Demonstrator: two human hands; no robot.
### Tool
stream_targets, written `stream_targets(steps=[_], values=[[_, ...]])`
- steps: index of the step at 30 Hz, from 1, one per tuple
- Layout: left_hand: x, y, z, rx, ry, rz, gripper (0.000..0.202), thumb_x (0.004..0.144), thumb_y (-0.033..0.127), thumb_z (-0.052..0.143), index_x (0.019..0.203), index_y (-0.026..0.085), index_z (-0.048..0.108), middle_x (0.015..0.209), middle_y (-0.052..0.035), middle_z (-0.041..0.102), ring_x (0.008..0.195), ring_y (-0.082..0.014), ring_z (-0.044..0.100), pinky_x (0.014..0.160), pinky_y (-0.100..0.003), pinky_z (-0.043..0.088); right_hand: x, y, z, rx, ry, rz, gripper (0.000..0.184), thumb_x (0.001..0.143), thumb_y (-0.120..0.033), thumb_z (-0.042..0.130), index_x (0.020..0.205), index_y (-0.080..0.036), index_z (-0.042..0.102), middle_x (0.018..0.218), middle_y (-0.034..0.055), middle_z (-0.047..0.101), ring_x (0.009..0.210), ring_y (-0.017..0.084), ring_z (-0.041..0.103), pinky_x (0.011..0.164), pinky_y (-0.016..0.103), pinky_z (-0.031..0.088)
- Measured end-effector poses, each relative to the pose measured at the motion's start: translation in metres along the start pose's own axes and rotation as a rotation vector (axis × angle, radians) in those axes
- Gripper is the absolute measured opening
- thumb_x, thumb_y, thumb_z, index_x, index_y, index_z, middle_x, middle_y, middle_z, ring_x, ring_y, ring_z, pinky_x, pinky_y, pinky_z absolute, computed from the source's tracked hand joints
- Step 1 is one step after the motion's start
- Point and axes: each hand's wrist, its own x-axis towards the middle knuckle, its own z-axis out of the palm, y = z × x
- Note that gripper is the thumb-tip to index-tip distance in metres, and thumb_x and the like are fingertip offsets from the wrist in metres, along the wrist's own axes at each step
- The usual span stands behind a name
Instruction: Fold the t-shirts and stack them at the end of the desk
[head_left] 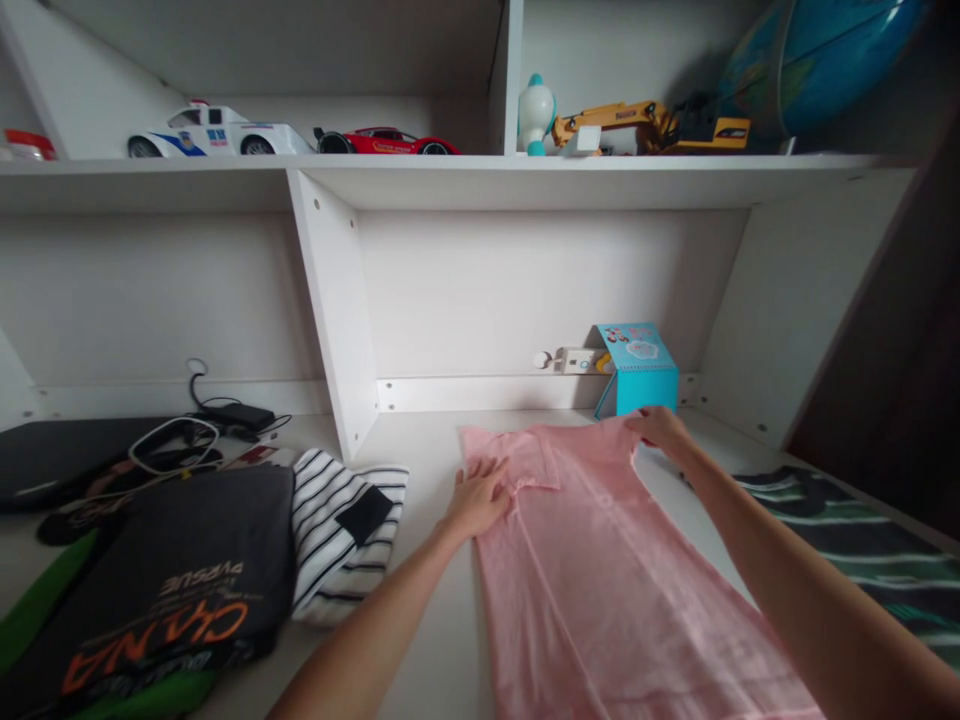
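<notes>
A pink garment (600, 570) lies spread flat on the white desk (424, 450), its collar end toward the back wall. My left hand (478, 497) rests flat on the garment's far left corner, fingers stretched out. My right hand (660, 428) is at the far right corner, fingers curled over the cloth's edge, just in front of a small blue box (639, 372).
Folded clothes lie left: a black and white striped shirt (341, 530), a dark shirt with orange lettering (172, 590) over something green. A black laptop (60, 455) and cables (187, 435) sit behind them. A green striped cloth (862, 550) lies right. Toy cars and a globe stand on the shelf above.
</notes>
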Motion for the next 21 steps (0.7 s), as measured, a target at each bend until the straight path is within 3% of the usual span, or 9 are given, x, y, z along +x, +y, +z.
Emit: stream_targets(steps=[3,7,9,11,14,18,21], values=[[0.0,-0.001,0.001,-0.084,0.011,-0.023,0.06,0.086,0.034,0.037,0.14,0.031,0.011,0.133,-0.0032,0.044,0.13,-0.0249,0.024,0.103,-0.051,0.012,-0.003,-0.048,0.004,-0.021,-0.071,-0.07,0.028,0.085,-0.035,0.052,0.105,-0.015,0.054,0.102,0.0044,0.057,0.087,0.016,0.057,0.074,0.035,0.048],[0.004,-0.006,0.002,-0.263,0.079,-0.07,0.068,0.084,0.026,0.038,0.141,0.023,0.002,0.123,-0.0057,0.054,0.123,-0.0212,0.037,0.103,-0.043,0.019,-0.042,-0.118,0.036,0.011,-0.167,-0.293,0.029,0.086,-0.035,0.05,0.106,-0.015,0.053,0.102,0.0045,0.057,0.089,0.016,0.056,0.077,0.037,0.046],[0.006,-0.01,0.003,-0.385,0.13,-0.115,0.071,0.084,0.027,0.04,0.142,0.019,0.001,0.114,-0.0066,0.059,0.113,-0.0206,0.048,0.098,-0.037,0.029,-0.07,-0.139,0.049,0.036,-0.259,-0.412,0.03,0.084,-0.034,0.053,0.106,-0.014,0.053,0.099,0.0054,0.059,0.087,0.016,0.057,0.077,0.034,0.046],[0.008,-0.013,0.004,-0.473,0.164,-0.148,0.072,0.083,0.028,0.042,0.142,0.016,0.0,0.103,-0.0058,0.064,0.102,-0.0201,0.056,0.09,-0.031,0.038,-0.091,-0.142,0.05,0.058,-0.355,-0.515,0.032,0.08,-0.031,0.057,0.107,-0.014,0.054,0.097,0.0061,0.062,0.087,0.015,0.058,0.076,0.029,0.044],[0.01,-0.016,0.004,-0.492,0.172,-0.136,0.064,0.082,0.024,0.042,0.141,0.02,0.015,0.101,-0.0035,0.065,0.094,-0.0191,0.059,0.087,-0.03,0.041,-0.108,-0.113,0.023,0.068,-0.439,-0.583,0.026,0.08,-0.028,0.055,0.103,-0.017,0.057,0.095,0.0054,0.064,0.084,0.015,0.059,0.072,0.023,0.043],[0.012,-0.016,0.005,-0.485,0.192,-0.083,0.037,0.081,0.023,0.044,0.117,0.024,0.055,0.118,-0.0007,0.058,0.111,-0.0189,0.05,0.098,-0.029,0.033,-0.135,-0.036,-0.026,0.04,-0.492,-0.529,0.021,0.082,-0.034,0.047,0.089,-0.019,0.06,0.085,0.0056,0.065,0.073,0.016,0.06,0.068,0.026,0.045],[0.014,-0.016,0.007,-0.501,0.205,-0.069,0.03,0.081,0.024,0.045,0.106,0.023,0.062,0.117,-0.0004,0.059,0.113,-0.0188,0.049,0.101,-0.03,0.03,-0.177,0.017,-0.032,0.059,-0.537,-0.504,0.025,0.081,-0.041,0.049,0.095,-0.024,0.06,0.093,0.0046,0.064,0.083,0.018,0.06,0.075,0.027,0.047]])
